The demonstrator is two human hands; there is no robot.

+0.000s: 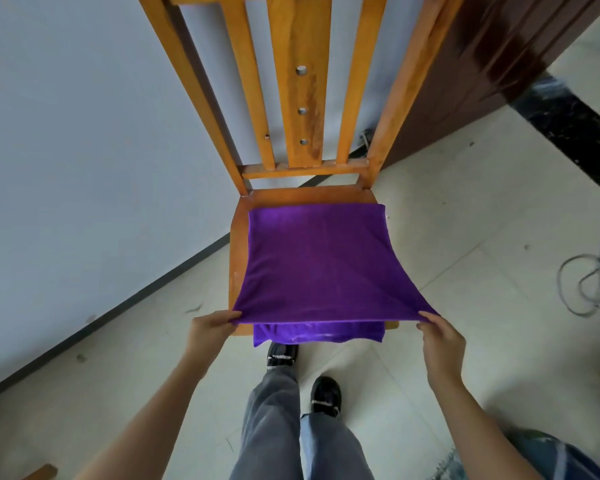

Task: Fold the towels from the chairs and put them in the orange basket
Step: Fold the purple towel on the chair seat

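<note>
A purple towel lies spread over the seat of a wooden chair, doubled over, with its lower layer hanging past the seat's front edge. My left hand pinches the upper layer's near left corner. At the near right corner, my right hand pinches the same layer. Both corners are lifted a little above the seat, so the upper layer is stretched taut between my hands. No orange basket is in view.
The chair stands against a pale wall on a tiled floor. A dark wooden door is behind it on the right. A loose grey cable lies coiled on the floor at the right. My legs and black shoes are just before the seat.
</note>
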